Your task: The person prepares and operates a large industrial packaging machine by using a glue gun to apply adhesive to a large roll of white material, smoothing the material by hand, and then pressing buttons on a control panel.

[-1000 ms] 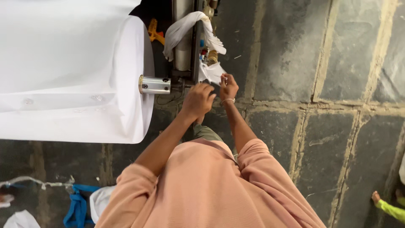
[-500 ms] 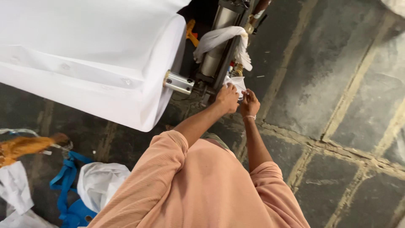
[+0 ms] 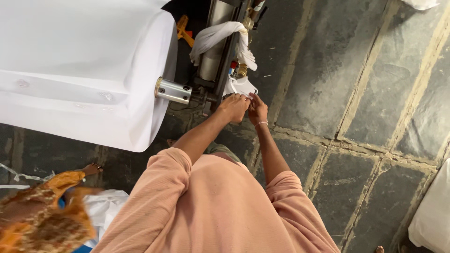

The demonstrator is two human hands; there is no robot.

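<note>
Seen from above, a person in a loose peach-coloured cloth top (image 3: 211, 211) fills the near centre. Dark stone-slab floor (image 3: 365, 93) lies open to the right and far right. At the near left crouches another person in orange patterned clothing (image 3: 42, 215). Both arms reach away, the left hand (image 3: 233, 107) and right hand (image 3: 257, 110) close together, fingers pinched on a small crumpled white cloth piece (image 3: 241, 86) just beyond them. That piece hangs at a grey metal machine frame (image 3: 220, 47), wrapped with white rag. A large white fabric roll (image 3: 79, 70) on a steel shaft (image 3: 172, 90) crowds the left.
</note>
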